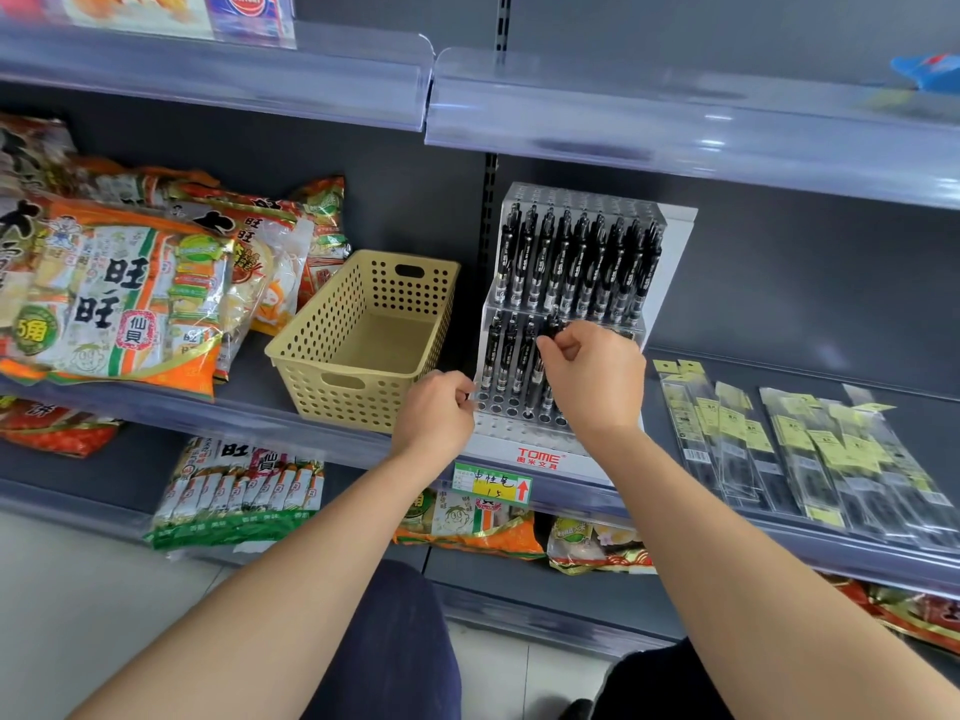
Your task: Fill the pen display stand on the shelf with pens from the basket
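Two hands work at the pen display stand (540, 454), which sits on the shelf (737, 374) just right of the basket (322, 330). The right hand (597, 376) pinches a black pen (553, 327) upright by its top, presumably to seat it in a lower-tier hole. The left hand (439, 407), curled at the stand's left edge, likely steadies it; whether it grips cannot be told. The basket shows no pens.

Plastic nearly everywhere, mostly shiny.
My right hand (592, 376) pinches a glossy black plastic pen (552, 327) at the clear, smooth acrylic tiered stand (511, 438); the beige perforated plastic basket (311, 324) looks matt, the dark grey metal shelf back (415, 200) too.
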